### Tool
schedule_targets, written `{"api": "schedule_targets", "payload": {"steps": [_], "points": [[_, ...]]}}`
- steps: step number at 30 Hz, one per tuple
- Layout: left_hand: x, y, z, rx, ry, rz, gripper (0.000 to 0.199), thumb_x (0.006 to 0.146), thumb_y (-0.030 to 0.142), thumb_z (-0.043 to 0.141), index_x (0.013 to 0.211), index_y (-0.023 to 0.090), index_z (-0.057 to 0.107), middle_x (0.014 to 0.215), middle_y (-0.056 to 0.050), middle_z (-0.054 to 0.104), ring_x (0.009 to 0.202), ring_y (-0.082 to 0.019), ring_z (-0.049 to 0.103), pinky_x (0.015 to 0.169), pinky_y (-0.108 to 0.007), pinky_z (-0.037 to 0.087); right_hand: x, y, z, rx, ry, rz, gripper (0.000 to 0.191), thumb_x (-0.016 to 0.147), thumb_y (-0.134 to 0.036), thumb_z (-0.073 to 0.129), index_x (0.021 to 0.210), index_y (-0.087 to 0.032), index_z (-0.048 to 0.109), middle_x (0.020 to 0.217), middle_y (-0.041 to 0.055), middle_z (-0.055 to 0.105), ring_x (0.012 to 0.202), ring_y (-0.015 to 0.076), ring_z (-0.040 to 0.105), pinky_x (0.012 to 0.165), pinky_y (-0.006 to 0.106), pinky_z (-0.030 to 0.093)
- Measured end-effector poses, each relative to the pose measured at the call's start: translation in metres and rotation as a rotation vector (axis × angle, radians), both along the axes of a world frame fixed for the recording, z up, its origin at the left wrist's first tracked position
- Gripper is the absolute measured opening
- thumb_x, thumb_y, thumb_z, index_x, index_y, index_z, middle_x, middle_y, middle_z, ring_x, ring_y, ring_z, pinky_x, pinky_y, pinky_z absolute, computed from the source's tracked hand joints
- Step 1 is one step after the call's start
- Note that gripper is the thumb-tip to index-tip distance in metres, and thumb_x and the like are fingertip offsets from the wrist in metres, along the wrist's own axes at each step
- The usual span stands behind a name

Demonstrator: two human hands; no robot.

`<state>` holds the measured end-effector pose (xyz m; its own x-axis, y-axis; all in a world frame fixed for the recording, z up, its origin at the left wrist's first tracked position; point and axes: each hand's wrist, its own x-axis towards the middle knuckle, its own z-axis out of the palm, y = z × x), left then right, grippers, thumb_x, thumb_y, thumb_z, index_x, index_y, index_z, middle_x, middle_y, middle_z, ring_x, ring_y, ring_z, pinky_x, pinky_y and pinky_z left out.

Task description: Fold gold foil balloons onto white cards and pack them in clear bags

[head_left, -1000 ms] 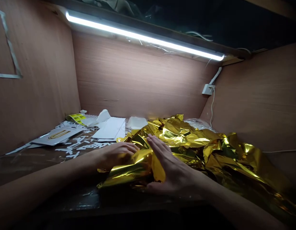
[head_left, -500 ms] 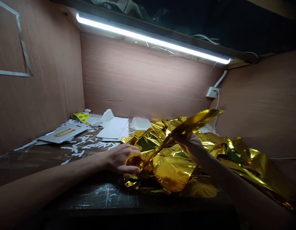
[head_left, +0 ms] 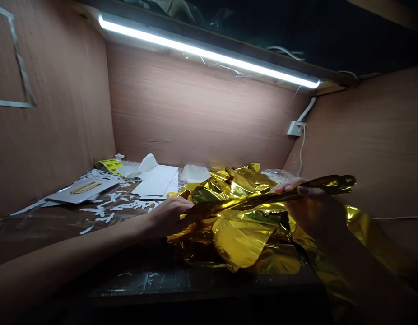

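A crumpled heap of shiny gold foil [head_left: 244, 239] lies on the dark tabletop [head_left: 36, 228] and runs off toward the lower right. My left hand [head_left: 170, 217] is shut on one end of a twisted foil strip [head_left: 249, 201]. My right hand [head_left: 313, 202] grips the strip farther along, with its free tip sticking out to the right. Pulled almost level, the strip passes just above the heap. The foil hides part of the tabletop, and my right forearm covers the heap's right side.
Behind the foil are white paper sheets [head_left: 158, 181], a tissue [head_left: 147, 163], a white block [head_left: 194, 174] and clear plastic [head_left: 276, 175]. White paper cutouts [head_left: 107, 203] and a card with a gold outline [head_left: 83, 188] lie left. Wooden walls surround the tabletop.
My right hand has moved right and lower, drawing the foil strip from a raised slant to almost level. My left hand stays near the same place, and the head view has shifted slightly.
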<state>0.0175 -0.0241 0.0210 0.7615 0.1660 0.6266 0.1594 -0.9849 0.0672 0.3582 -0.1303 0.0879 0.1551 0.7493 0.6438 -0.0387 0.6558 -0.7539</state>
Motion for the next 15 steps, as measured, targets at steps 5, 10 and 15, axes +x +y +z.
{"api": "schedule_targets", "payload": {"steps": [5, 10, 15], "points": [[-0.017, 0.002, 0.033, 0.190, -0.382, 0.232, 0.016, 0.102, 0.023, 0.053, 0.097, 0.015, 0.067, 0.063, 0.003, 0.060, 0.048, -0.008, 0.048, 0.051, -0.021, 0.040, 0.004, -0.001, 0.012, -0.034, 0.262, -0.043, 0.009, 0.065, -0.018, 0.072, 0.070, -0.026, 0.072, 0.073, -0.0028, 0.074, 0.075, 0.0180, 0.070, 0.085, 0.035, 0.060], [-0.044, 0.003, 0.037, 0.349, -0.357, 0.260, 0.010, 0.100, 0.020, 0.058, 0.104, 0.017, 0.066, 0.079, -0.002, 0.074, 0.061, -0.011, 0.066, 0.060, -0.021, 0.052, 0.012, -0.001, 0.020, -0.146, 0.231, -0.031, 0.009, 0.066, -0.023, 0.076, 0.074, -0.026, 0.074, 0.088, 0.0002, 0.079, 0.087, 0.0234, 0.074, 0.081, 0.040, 0.063], [-0.081, -0.018, 0.013, 0.338, -0.145, 0.059, 0.026, 0.098, 0.013, 0.057, 0.122, 0.019, 0.063, 0.108, -0.009, 0.079, 0.105, -0.021, 0.074, 0.093, -0.035, 0.060, 0.015, -0.011, 0.000, -0.290, -0.083, -0.059, 0.034, 0.063, -0.038, 0.088, 0.092, -0.021, 0.079, 0.094, 0.0111, 0.079, 0.091, 0.0326, 0.075, 0.079, 0.045, 0.064]]}}
